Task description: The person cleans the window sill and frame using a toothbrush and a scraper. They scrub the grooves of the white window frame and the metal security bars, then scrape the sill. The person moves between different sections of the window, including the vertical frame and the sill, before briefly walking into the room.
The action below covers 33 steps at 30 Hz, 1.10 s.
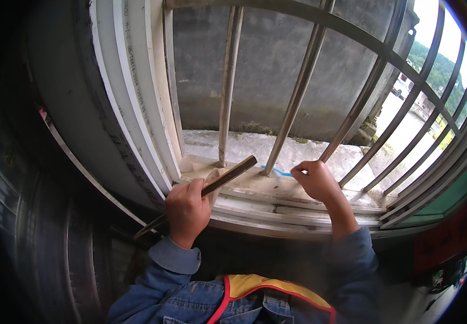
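My left hand [188,210] is closed around a dark flat bar with a tan edge [231,175]. The bar slants up to the right over the window sill, and a thin dark end [150,227] comes out below my fist. Beside these fingers a pale, translucent piece [214,184] shows, too unclear to name. My right hand [316,180] pinches a slim blue strip or handle [282,173] low at the window. The strip reaches left to the foot of a metal window bar [288,109]; my fingers hide its right end.
Upright metal bars and a curved-looking crossbar [347,34] span the opening. The white window frame [132,101] bears printed writing at left. Below lies the dirty sill [253,182] with its sliding tracks [298,210]. Outside stand a concrete ledge [249,141] and a dark grey wall [270,73].
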Each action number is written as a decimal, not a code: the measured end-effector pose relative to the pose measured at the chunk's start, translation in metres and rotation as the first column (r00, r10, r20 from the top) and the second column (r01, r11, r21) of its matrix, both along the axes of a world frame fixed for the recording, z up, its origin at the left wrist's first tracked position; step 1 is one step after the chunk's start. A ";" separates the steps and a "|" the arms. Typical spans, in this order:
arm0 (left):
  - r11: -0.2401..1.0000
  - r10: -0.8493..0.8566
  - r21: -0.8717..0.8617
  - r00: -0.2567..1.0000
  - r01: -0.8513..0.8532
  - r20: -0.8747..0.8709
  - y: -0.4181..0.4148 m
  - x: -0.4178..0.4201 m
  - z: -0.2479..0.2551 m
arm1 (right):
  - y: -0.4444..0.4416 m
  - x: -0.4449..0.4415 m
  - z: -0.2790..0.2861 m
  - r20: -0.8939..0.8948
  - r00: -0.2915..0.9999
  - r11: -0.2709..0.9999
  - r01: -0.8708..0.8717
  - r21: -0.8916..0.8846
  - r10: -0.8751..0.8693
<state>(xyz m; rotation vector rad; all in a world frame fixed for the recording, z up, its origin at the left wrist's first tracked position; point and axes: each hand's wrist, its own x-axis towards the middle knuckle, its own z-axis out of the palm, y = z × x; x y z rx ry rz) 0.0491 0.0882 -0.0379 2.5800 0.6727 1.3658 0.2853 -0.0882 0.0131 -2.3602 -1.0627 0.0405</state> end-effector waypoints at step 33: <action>1.000 0.014 0.013 1.000 -0.014 0.010 0.006 -0.005 -0.007 | -0.023 -0.105 0.004 0.308 0.950 0.999 -0.047 -0.012 0.048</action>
